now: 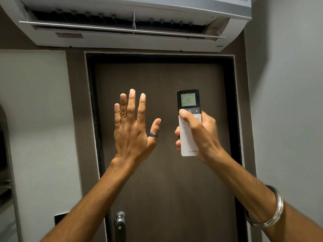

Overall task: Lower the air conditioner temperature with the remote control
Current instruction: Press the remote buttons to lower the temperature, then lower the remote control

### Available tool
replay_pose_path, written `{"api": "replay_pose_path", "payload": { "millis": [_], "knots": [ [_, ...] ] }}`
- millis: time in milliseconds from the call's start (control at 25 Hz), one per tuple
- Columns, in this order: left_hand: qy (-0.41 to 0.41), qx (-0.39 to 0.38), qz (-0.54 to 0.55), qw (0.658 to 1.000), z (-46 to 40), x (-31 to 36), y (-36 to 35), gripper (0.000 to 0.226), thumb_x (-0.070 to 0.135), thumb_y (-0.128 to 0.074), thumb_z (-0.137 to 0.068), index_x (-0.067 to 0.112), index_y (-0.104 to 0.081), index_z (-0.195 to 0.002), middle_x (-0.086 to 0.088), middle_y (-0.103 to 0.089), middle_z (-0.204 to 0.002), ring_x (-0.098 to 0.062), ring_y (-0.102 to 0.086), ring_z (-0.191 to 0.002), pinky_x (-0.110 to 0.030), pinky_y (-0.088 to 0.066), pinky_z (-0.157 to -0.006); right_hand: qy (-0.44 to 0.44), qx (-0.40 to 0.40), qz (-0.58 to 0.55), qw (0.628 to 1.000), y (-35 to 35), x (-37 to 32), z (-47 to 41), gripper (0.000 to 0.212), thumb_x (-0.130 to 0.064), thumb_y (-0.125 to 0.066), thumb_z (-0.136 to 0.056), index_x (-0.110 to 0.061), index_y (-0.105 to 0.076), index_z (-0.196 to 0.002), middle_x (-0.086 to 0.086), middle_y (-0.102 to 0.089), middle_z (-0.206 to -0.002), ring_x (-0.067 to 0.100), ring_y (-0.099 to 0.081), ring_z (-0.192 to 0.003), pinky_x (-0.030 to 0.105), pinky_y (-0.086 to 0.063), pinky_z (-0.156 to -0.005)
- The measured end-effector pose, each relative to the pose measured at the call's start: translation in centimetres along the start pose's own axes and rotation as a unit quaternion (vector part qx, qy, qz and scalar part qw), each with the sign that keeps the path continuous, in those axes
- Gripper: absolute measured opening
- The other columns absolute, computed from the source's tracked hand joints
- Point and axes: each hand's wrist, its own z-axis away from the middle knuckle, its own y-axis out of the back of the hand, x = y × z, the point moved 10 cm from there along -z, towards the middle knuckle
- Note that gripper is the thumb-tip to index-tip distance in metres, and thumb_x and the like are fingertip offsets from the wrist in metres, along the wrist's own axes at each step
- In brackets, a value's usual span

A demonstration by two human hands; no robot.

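The right thumb (183, 113) lies flat across the top left of the button row on the remote control (188, 123), covering the key to the left of the power symbol, while the plus key (196, 111) on the far side of that row stands clear. The other fingers (178, 139) of the right hand (201, 137) curl round the left edge of the white body from behind, so the whole hand is wrapped tight on the remote, holding it upright with its screen end toward the air conditioner (122, 23) above. The small screen (188, 99) is lit and shows a number, but the digits are too coarse to read with confidence. The left hand (131, 130) holds nothing: its fingers are straight and fanned, back toward the camera, raised just left of the remote and apart from it, with a dark ring (153, 135) on the thumb. Behind both hands is a dark door (157, 172), and the unit hangs over it with its louvre open. By my judgement the step in hand is the lowering itself: the covered key is most likely the minus. The next move calls for short, separate presses of the thumb on that same key, the remote kept aimed at the unit, and a glance at the screen after each press.
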Motion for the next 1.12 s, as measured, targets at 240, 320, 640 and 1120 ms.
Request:
{"api": "replay_pose_path", "payload": {
  "millis": [240, 320, 640, 1120],
  "knots": [
    [-0.001, -0.003, 0.009, 1.0, -0.1, 0.6, 0.5, 0.078, 0.056, -0.04, -0.103, 0.013, -0.021, -0.164, -0.016, -0.009, -0.174, -0.035, -0.001, -0.161, -0.044, 0.006, -0.131, -0.004, -0.012, 0.001, 1.0, 0.0, -0.5, 0.4, 0.021, -0.036, -0.07, -0.102, -0.018, -0.062, -0.098, 0.014, -0.072, -0.069, 0.031, -0.065, -0.046, 0.039, -0.061, -0.045],
    [-0.001, -0.006, 0.016, 1.0, -0.1, 0.9, 0.6, 0.078, 0.056, -0.04, -0.103, 0.013, -0.022, -0.164, -0.016, -0.009, -0.173, -0.035, -0.001, -0.161, -0.045, 0.005, -0.131, -0.004, -0.011, 0.003, 1.0, 0.0, -0.6, 0.6, 0.02, -0.036, -0.07, -0.102, -0.018, -0.062, -0.099, 0.014, -0.072, -0.069, 0.03, -0.065, -0.046, 0.038, -0.061, -0.046],
    [-0.008, -0.024, 0.038, 0.999, 1.0, 2.8, 0.3, 0.077, 0.054, -0.039, -0.104, 0.012, -0.02, -0.164, -0.015, -0.009, -0.174, -0.034, 0.0, -0.161, -0.049, -0.001, -0.132, -0.034, -0.012, 0.031, 0.999, 1.3, 0.0, 1.4, 0.036, -0.028, -0.083, -0.094, -0.011, -0.06, -0.116, 0.016, -0.073, -0.09, 0.02, -0.071, -0.051, 0.033, -0.06, -0.048],
    [-0.041, -0.453, 0.22, 0.863, 42.9, 19.1, -10.6, 0.078, 0.057, -0.034, -0.103, 0.015, -0.013, -0.166, -0.009, 0.0, -0.175, -0.026, 0.01, -0.162, -0.047, 0.0, -0.132, -0.344, 0.327, 0.18, 0.861, 27.2, 27.3, 30.6, 0.032, -0.038, -0.094, -0.071, -0.031, -0.073, -0.095, -0.014, -0.078, -0.085, -0.003, -0.075, -0.067, 0.016, -0.055, -0.06]
  ]
}}
